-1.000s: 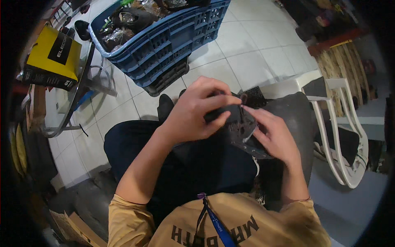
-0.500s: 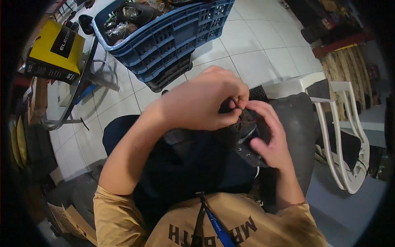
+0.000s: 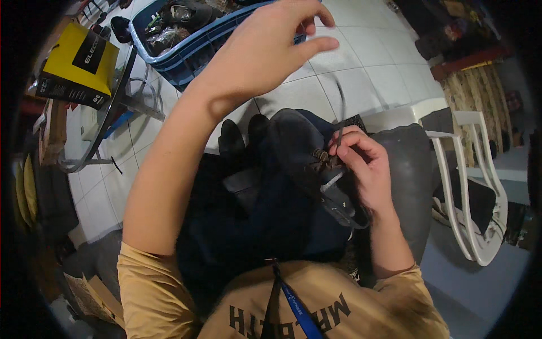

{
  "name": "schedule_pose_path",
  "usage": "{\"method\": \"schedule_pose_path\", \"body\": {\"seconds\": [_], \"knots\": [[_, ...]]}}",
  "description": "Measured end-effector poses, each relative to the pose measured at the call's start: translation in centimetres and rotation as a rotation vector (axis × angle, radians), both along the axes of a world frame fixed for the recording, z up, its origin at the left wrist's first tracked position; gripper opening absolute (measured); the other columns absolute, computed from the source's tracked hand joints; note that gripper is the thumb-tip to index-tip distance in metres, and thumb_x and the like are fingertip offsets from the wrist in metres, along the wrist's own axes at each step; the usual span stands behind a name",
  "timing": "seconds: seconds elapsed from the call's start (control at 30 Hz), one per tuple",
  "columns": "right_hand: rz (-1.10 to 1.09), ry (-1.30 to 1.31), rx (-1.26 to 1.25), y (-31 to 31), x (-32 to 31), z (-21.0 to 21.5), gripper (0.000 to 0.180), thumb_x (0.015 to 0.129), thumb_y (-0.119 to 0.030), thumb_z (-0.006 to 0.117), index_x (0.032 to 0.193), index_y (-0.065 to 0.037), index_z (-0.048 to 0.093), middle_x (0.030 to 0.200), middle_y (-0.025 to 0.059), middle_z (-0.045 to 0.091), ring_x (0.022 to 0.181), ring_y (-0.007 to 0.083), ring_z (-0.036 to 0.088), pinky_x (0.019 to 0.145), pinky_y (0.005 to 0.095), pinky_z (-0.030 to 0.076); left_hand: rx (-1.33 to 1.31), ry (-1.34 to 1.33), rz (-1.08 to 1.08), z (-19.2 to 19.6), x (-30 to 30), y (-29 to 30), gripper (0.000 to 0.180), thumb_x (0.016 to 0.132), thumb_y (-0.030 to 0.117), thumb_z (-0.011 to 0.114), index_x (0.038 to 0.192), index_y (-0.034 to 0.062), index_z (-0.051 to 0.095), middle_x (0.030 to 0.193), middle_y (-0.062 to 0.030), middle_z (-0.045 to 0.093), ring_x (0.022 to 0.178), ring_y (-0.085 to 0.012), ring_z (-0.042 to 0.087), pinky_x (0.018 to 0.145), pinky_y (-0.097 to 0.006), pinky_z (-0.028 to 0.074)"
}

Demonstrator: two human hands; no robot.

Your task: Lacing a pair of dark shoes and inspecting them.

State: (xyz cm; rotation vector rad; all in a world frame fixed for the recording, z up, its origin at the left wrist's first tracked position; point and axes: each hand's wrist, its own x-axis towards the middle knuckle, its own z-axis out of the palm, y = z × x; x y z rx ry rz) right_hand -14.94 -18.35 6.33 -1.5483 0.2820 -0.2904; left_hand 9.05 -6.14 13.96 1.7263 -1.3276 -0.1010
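Observation:
A dark lace-up shoe (image 3: 296, 141) rests on my lap, toe pointing away from me and its ankle opening towards my right forearm. My right hand (image 3: 364, 161) is at the lacing, thumb and fingertips pinched on the shoelace (image 3: 342, 104). A loose length of that lace stands up above the fingers. Higher up and to the left, my left hand (image 3: 276, 48) is raised in front of the blue crate, with thumb and forefinger apart and nothing visible between them. The other left fingers are partly curled and partly hidden.
The blue crate (image 3: 175, 68) ahead is filled with shoes and plastic wrapping. At left, a yellow and black box (image 3: 82, 62) sits on a glass-topped table (image 3: 121, 85). A white plastic chair (image 3: 466, 186) lies on its side at right, beside the dark grey seat arm (image 3: 403, 169).
My left hand has left the shoe and swung up and away. The shoelace now stands up from the shoe. My right hand has shifted from the shoe's side to pinch the lace.

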Motion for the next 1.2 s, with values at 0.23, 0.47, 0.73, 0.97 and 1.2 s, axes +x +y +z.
{"method": "schedule_pose_path", "body": {"seconds": [0.23,0.47,0.73,0.97,1.2], "knots": [[-0.078,-0.006,0.078,0.4,-0.2,-0.7,0.007,0.099,0.0,0.067,0.106,0.0,0.069,0.108,0.0036,0.068,0.094,0.0079,0.061,0.086,0.0239,0.048,0.161,0.172,-0.252,-2.0,-2.6,2.3,0.034,0.098,0.015,0.07,0.129,0.005,0.064,0.083,-0.003,0.068,0.076,-0.0123,0.062,0.071,-0.029,0.05],[-0.227,-0.106,-0.061,1.3,-0.1,-0.2,0.016,0.098,0.003,0.07,0.114,0.002,0.067,0.112,0.005,0.071,0.095,0.0075,0.063,0.087,0.0238,0.051,0.27,-0.387,-0.438,-1.6,-3.7,2.1,0.074,0.093,-0.004,0.065,0.162,0.0101,0.041,0.094,-0.0137,0.076,0.08,-0.0262,0.072,0.076,-0.034,0.057],[-0.291,-0.197,-0.156,2.1,-0.1,0.0,0.026,0.094,0.004,0.075,0.119,0.003,0.069,0.111,0.0081,0.072,0.096,0.0105,0.065,0.088,0.0256,0.051,0.52,0.074,-0.454,-2.6,-4.3,0.5,0.047,0.094,0.028,0.054,0.138,0.0114,0.052,0.09,-0.0127,0.075,0.077,-0.0249,0.073,0.066,-0.036,0.058],[-0.238,-0.173,-0.236,1.1,0.0,-0.4,0.038,0.095,-0.001,0.075,0.132,0.001,0.068,0.108,0.0101,0.072,0.102,0.0144,0.064,0.089,0.0265,0.048,0.764,0.491,-0.466,-2.4,-4.0,-1.1,0.054,0.095,0.059,0.043,0.114,0.0127,0.064,0.085,-0.0117,0.074,0.074,-0.0236,0.075,0.056,-0.038,0.058],[-0.193,-0.176,-0.498,0.9,0.1,-0.8,0.03,0.095,-0.01,0.077,0.123,0.0,0.074,0.125,0.0161,0.073,0.134,0.0272,0.057,0.114,0.0413,0.04,0.959,0.851,-0.447,-1.4,-3.8,-0.4,0.082,0.096,0.086,0.034,0.094,0.0138,0.073,0.081,-0.0109,0.072,0.071,-0.0225,0.076,0.048,-0.039,0.058]]}}
